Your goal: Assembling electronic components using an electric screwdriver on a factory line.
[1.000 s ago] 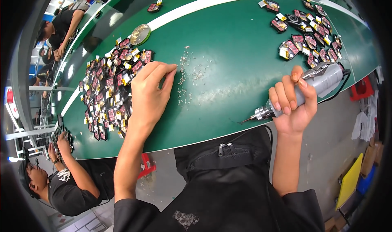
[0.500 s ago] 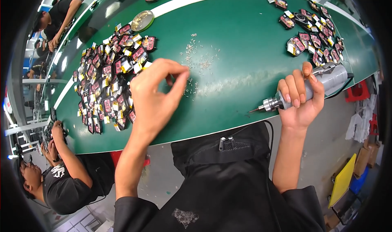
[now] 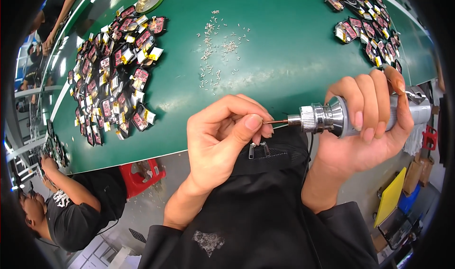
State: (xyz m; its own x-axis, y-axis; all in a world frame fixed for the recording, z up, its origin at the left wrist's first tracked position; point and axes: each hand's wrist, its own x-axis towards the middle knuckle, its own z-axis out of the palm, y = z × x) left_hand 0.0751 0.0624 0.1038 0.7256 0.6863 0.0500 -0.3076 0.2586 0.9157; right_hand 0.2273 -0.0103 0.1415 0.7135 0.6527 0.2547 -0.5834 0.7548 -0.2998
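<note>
My right hand (image 3: 367, 122) is wrapped round a grey electric screwdriver (image 3: 323, 119) with a chrome nose, held level above the table's near edge. Its thin copper-coloured bit (image 3: 279, 122) points left. At the bit's tip, the thumb and forefinger of my left hand (image 3: 215, 143) are pinched together; whatever is between them is hidden. Beyond my hands, many tiny silvery screw-like pieces (image 3: 230, 46) lie scattered on the green tabletop (image 3: 284, 41).
A heap of small black-cased devices with red boards and white-and-yellow cells (image 3: 106, 109) covers the table's left; a similar group (image 3: 348, 32) lies far right. A round shallow dish (image 3: 150, 0) stands far left. A co-worker (image 3: 78, 207) sits left, near a red stool (image 3: 142, 178).
My left hand has moved down and right, from beside the scattered pieces to the bit's tip. The screwdriver in my right hand has been raised nearer to me. The view has shifted.
</note>
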